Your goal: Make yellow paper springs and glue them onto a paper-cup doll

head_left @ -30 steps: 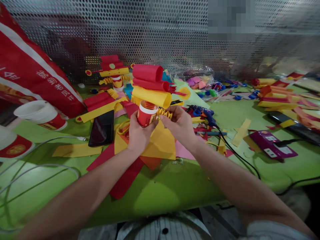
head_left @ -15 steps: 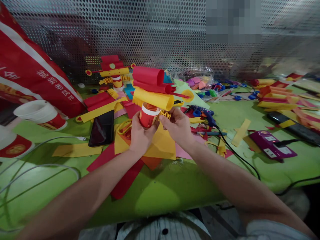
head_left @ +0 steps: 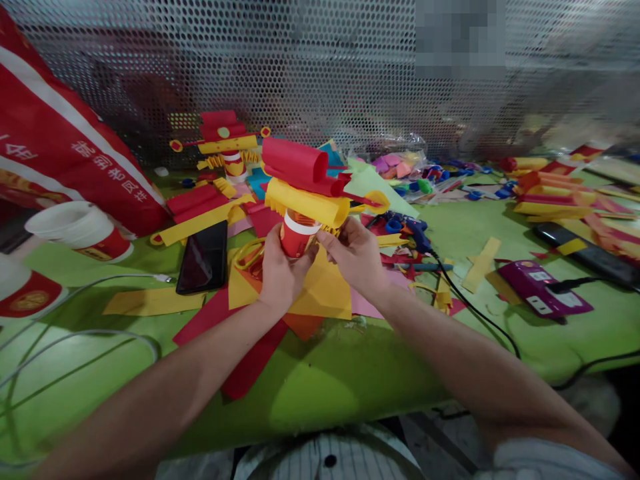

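Observation:
Near the middle, my left hand [head_left: 284,270] is wrapped round a red and white paper cup [head_left: 295,241]. A rolled red paper piece [head_left: 295,160] and a rolled yellow one [head_left: 310,200] sit over the cup's top, tilted down to the right. My right hand [head_left: 356,257] pinches a folded yellow paper strip [head_left: 332,232] at the cup's right side; its fingers partly hide the strip. Behind, to the left, a similar finished-looking cup figure [head_left: 235,163] stands upright.
A black phone [head_left: 203,259], paper cups [head_left: 107,241] and a red bag [head_left: 75,127] lie left. A blue glue gun [head_left: 413,230], its cord and a purple power socket [head_left: 545,287] are right. Paper sheets [head_left: 323,287] lie under my hands on the green table [head_left: 320,380].
The rolled red and yellow paper over the cup has tilted further down to the right and dropped slightly. Both hands keep nearly the same place.

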`<state>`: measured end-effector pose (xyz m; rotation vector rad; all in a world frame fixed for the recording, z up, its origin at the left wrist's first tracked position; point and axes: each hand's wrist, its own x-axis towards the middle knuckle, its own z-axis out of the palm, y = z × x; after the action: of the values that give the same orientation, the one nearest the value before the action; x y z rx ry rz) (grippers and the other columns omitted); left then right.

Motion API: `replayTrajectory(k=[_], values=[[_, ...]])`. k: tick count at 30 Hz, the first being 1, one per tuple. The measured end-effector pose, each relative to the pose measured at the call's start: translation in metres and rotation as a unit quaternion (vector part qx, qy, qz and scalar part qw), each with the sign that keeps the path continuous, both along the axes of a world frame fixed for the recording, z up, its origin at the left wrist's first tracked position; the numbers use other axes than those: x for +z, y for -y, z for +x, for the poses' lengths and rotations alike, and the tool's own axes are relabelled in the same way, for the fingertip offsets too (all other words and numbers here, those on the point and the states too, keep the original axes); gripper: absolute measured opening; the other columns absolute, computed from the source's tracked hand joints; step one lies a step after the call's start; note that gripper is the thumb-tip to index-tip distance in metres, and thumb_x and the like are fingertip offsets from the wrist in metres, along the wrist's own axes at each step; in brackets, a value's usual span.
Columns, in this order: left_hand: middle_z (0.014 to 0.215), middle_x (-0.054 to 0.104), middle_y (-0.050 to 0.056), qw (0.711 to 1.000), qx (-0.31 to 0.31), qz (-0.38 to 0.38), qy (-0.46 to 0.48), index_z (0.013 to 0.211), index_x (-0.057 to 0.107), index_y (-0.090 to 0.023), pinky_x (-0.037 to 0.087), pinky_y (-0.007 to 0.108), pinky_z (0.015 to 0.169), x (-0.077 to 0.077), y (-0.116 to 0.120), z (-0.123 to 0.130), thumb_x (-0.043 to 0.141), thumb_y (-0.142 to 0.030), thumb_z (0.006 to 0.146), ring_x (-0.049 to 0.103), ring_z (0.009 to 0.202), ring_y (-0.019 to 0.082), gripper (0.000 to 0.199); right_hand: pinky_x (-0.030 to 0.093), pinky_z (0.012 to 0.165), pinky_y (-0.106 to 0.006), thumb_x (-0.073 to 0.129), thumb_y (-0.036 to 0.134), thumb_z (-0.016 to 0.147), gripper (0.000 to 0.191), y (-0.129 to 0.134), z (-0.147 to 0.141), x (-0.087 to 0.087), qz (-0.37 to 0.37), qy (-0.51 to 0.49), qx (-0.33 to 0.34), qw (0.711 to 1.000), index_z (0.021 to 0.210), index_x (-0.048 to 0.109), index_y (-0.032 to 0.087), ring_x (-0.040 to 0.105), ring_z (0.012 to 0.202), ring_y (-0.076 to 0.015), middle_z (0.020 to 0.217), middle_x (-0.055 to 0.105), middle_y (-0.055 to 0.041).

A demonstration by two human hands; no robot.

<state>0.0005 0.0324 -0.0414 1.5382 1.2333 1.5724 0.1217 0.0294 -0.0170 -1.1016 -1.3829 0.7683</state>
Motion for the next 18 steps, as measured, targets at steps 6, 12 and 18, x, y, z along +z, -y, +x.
replayTrajectory(k=[6,12,18], values=[[0.101,0.059,0.008,0.999,0.006,0.013,-0.046,0.109,0.046,-0.02,0.048,0.037,0.08,-0.0028,-0.0008,-0.0033,0.069,-0.03,0.066,0.058,0.09,0.021,0.049,0.04,0.047,-0.026,0.065,0.048,0.069,0.031,0.001,0.0005,0.0035,0.015,-0.024,0.034,0.999,0.079,0.053,0.022,0.042,0.047,-0.0087,0.062,0.05,0.0034],[0.1,0.059,0.007,0.997,0.013,0.019,-0.079,0.109,0.047,-0.02,0.048,0.035,0.079,-0.0005,0.0002,-0.005,0.068,-0.031,0.067,0.059,0.088,0.02,0.048,0.044,0.049,-0.027,0.067,0.049,0.067,0.031,0.0011,0.0,0.0056,0.011,-0.038,0.04,0.998,0.077,0.053,0.024,0.048,0.051,-0.0112,0.055,0.047,0.0047],[0.102,0.059,0.007,0.996,0.013,0.026,-0.089,0.108,0.048,-0.022,0.047,0.036,0.08,-0.0038,-0.0023,-0.0068,0.069,-0.03,0.067,0.058,0.092,0.021,0.047,0.037,0.041,-0.024,0.069,0.044,0.068,0.029,0.0007,0.0003,0.0041,0.014,-0.05,0.046,0.998,0.077,0.053,0.021,0.043,0.045,-0.0075,0.058,0.048,0.0049]])
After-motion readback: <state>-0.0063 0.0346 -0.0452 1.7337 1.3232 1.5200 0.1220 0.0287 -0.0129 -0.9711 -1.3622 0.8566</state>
